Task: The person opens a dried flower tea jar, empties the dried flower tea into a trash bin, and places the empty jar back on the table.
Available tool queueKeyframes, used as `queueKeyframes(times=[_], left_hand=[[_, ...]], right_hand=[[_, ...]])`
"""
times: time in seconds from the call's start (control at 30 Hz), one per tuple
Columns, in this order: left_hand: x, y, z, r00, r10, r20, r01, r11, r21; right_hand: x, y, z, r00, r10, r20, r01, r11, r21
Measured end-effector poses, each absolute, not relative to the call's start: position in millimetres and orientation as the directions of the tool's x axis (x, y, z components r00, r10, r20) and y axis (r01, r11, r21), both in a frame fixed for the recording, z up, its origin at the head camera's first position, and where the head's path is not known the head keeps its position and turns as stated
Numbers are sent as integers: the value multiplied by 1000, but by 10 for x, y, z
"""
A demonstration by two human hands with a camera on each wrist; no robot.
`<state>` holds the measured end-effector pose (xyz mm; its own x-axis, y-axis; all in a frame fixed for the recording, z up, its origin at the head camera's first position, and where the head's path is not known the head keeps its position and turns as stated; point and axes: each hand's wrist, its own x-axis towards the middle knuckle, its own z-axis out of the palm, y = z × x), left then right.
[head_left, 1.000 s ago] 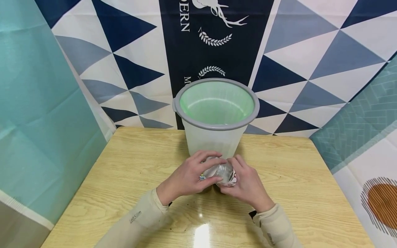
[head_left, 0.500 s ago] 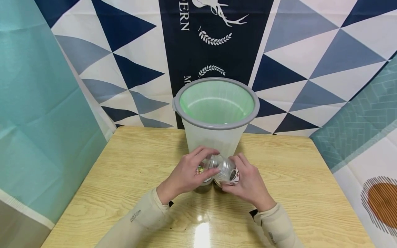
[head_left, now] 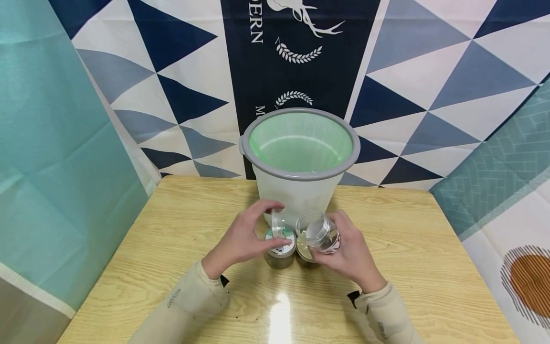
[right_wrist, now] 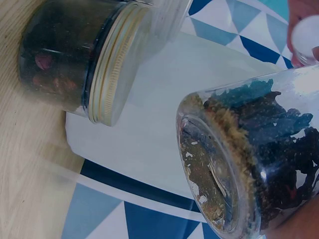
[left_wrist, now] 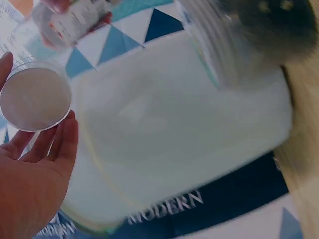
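Note:
My left hand point(head_left: 242, 234) grips a round clear lid point(head_left: 278, 224) by its edge, thumb and fingers on opposite sides. My right hand point(head_left: 350, 246) holds a clear jar point(right_wrist: 284, 149) that leans left, its threaded mouth uncovered. Dark dried pieces and yellow-brown crumbs lie inside it, plain in the right wrist view. Below the lid stands a closed jar point(head_left: 280, 260) with a green and white label on top. Beside it is a gold-lidded jar point(right_wrist: 65, 59) with dark contents. A clear cup-like piece point(head_left: 303, 222) appears above the gold lid, partly hidden by the held jar.
Right behind the jars stands a tall whitish bucket point(head_left: 296, 191) with a grey rim and green inside. A wooden table point(head_left: 180, 229) carries everything. Patterned cloth point(head_left: 193, 71) hangs at the back, with a teal sheet point(head_left: 64, 143) on the left.
My left hand has moved left, drawing the clear lid off the jar's mouth. My right hand has shifted slightly right with the jar. The two closed jars now show more.

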<state>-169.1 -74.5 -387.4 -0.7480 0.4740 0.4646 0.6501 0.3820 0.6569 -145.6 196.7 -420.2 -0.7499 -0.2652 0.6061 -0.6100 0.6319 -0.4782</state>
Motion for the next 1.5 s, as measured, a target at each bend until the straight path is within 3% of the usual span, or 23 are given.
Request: queueKeyframes(times=[0.33,0.73,1.1,1.5], left_hand=[[-1935,-1075,-4143,-876,330,352,469,415,780],[-2218,-1253,-4618,-960,258,106,251,632,733],[-2246,-1225,-5008,-953,304,-20,204,684,701],[-2245,-1205,-5087,-932,364,2,289,738,610]], right_hand=[[-1432,1985,-4170,-759,-209,617,-596,605,-528],[-1392,1992,-4111,-774,-184,606,-594,541,-595],[-1373,2012,-4088,-782,-158,603,-592,492,-639],[-1376,1993,-4074,-777,-157,610,-595,500,-630]])
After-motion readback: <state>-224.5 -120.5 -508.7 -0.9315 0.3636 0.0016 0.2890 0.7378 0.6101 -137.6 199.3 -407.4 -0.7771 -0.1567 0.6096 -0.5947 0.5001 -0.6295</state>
